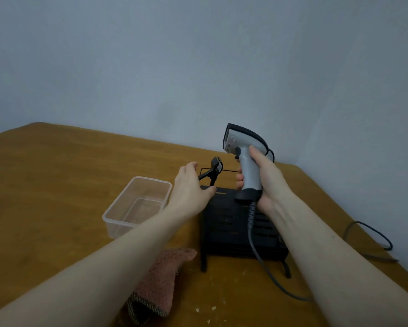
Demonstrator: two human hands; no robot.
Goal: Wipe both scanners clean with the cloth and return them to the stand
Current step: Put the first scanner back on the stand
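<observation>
My right hand (266, 182) is shut on the handle of a grey and black scanner (245, 149), held upright above the black slotted stand (231, 227). Its coiled grey cable (252, 223) hangs down across the stand. My left hand (189, 187) reaches to the stand's far left corner, fingers curled by a second, smaller black scanner (213, 168) that rests on the stand's wire rail. Whether the fingers grip it I cannot tell. A pink cloth (160, 279) lies on the table in front, partly under my left forearm.
An empty clear plastic tub (118, 215) stands left of the stand. A black cable (375, 234) loops near the table's right edge. The wooden table (56, 185) meets a grey wall behind. Small crumbs lie near the front edge.
</observation>
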